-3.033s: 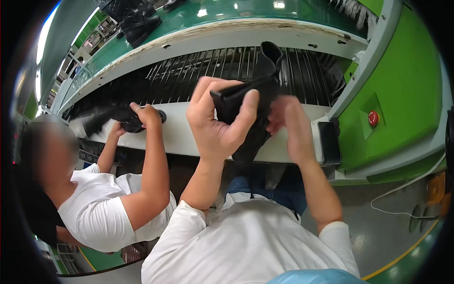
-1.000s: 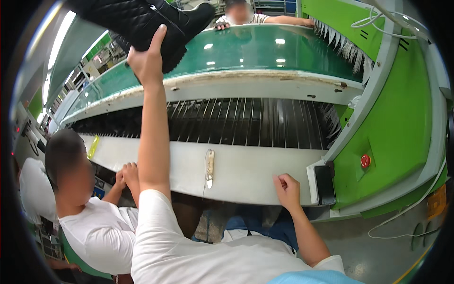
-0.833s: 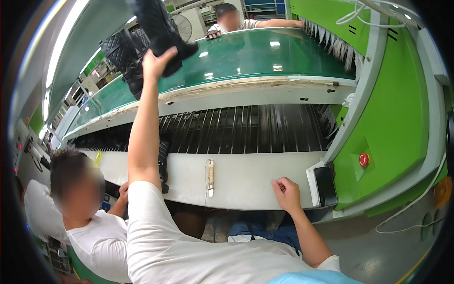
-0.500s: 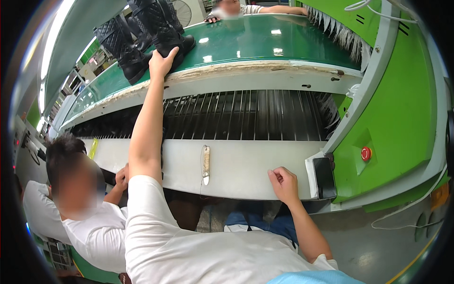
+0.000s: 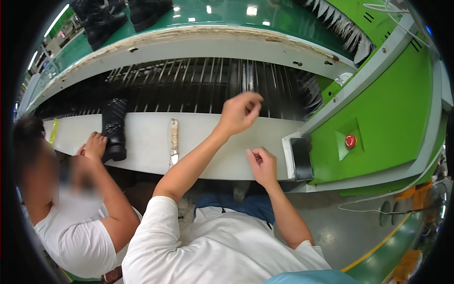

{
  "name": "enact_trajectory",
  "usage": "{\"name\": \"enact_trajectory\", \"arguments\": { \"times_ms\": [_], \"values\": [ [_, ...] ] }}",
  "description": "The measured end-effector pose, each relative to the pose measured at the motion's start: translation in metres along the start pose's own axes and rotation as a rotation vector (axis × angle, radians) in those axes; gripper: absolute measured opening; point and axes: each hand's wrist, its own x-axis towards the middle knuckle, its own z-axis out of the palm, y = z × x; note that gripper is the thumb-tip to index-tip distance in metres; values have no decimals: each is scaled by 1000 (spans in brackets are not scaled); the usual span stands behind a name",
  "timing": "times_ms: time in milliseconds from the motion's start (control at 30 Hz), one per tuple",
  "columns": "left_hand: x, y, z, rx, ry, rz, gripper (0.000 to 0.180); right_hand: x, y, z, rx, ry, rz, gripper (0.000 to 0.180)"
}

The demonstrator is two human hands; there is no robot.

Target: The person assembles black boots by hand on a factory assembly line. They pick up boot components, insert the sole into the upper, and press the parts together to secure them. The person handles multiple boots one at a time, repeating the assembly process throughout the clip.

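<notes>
My left hand (image 5: 241,112) hovers at the inner edge of the white ledge, beside the metal bars, fingers curled, nothing visible in it. Closer to me, my right hand (image 5: 264,165) is at the ledge's front edge, loosely fisted with nothing showing in it. Left of my left forearm, a small knife (image 5: 174,142) with a wrapped handle and pale tip lies on the ledge. Further left a black quilted boot (image 5: 114,130) lies there, and a co-worker's hand (image 5: 97,144) touches its side. More black boots (image 5: 147,13) stand on the green belt.
The white ledge (image 5: 142,156) runs before a rack of dark metal bars (image 5: 189,85). Above is the green belt (image 5: 213,16) with a worn rim. On the right, a green machine housing (image 5: 378,137) carries a red button (image 5: 350,141); a phone-like black slab (image 5: 301,158) leans near it.
My left hand has left the boots on the belt and come down and right to the ledge. The view has shifted, and the boot by the co-worker now shows clear of my arm.
</notes>
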Motion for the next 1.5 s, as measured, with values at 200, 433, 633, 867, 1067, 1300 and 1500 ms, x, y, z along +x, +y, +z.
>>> {"name": "enact_trajectory", "arguments": {
  "times_ms": [200,433,633,867,1067,1300,1500],
  "values": [
    [-34,-52,56,-15,-245,-126,35,-1,4,-5,28,-5,47,22],
    [-37,-64,51,-9,-242,-110,28,128,-100,-71,-10,205,-483,19],
    [-37,-66,51,18,-190,-61,20,391,-165,-176,-553,443,-356,42],
    [-48,-35,74,-70,-326,-32,23,528,-69,-484,-1659,90,491,81],
    [-38,-74,52,123,-207,-42,15,561,-45,-291,-734,445,326,58],
    [-38,-59,48,42,-230,-79,16,522,-95,-217,91,688,179,43],
    [-22,-53,10,-177,17,-225,21,373,-204,-127,577,756,-305,28]
  ]
}}
